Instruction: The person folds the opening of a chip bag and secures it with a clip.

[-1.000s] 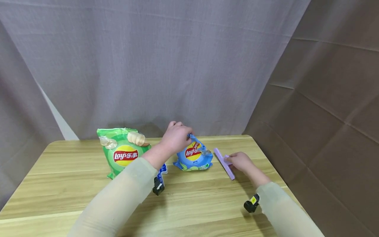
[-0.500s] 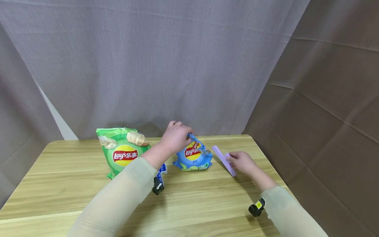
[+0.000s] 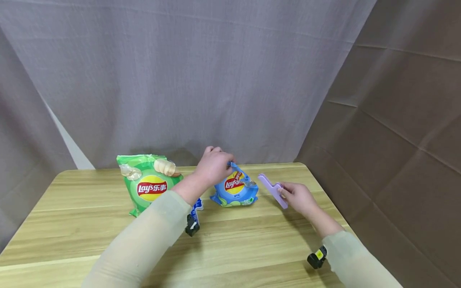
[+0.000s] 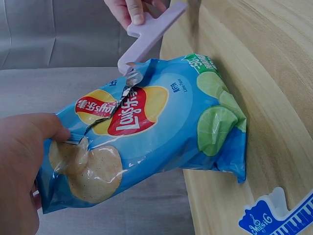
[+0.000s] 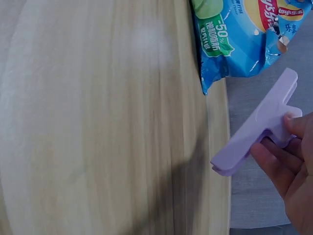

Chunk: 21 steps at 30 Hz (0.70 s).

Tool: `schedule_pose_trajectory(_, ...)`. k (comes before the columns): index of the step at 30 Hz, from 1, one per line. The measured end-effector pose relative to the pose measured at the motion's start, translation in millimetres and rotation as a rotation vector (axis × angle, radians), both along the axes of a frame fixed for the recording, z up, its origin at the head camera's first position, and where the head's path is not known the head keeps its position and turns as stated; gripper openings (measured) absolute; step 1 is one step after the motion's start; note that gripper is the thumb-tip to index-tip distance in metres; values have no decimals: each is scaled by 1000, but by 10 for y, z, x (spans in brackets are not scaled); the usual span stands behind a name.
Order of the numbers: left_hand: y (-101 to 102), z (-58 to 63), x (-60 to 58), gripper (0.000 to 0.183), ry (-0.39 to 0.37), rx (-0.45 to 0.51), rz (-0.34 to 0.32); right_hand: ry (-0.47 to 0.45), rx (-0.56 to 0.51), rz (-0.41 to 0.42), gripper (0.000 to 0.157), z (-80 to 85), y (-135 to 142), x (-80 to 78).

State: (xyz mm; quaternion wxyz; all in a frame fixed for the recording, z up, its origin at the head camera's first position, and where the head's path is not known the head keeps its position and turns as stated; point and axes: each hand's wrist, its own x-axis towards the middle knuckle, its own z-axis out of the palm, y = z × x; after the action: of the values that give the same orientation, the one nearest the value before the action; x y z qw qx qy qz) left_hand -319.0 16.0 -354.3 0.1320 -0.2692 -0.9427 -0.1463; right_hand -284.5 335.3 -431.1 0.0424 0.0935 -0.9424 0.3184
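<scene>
Pinching the blue chip bag [image 4: 146, 115] by its top corner, L hand [image 3: 215, 166] has thumb & fingers clamped on it; bag's just R of that hand, torn across the front, base on the tabletop [image 3: 230, 252]. R hand [image 3: 299, 197] is clamped on the purple clip [image 5: 256, 122] by its handle, clip just L of it, btwn hand & bag. Green chip bag [image 3: 147, 180]: L of L hand. Blue-white item [image 4: 261, 220] w/ piano-key print: below L hand, nr the wrist.

Lay's on bags [image 3: 153, 188] [image 3: 237, 190], “Music” on blue piece [image 4: 274, 218]
</scene>
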Motion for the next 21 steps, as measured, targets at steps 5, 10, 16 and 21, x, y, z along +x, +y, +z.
schedule_pose_trajectory(5,-3,-3,-10,19,2,1,-5,31,61,36,34,-28,39,33)
schedule_pose_trajectory(10,3,-6,-20,21,8,-9,-6,56,85,49,35,-59,74,57)
schedule_pose_trajectory(16,1,-4,-14,21,4,-7,-6,70,118,54,35,-112,83,66)
schedule_pose_trajectory(21,1,4,-4,23,-4,-19,-7,75,115,66,34,-141,65,57)
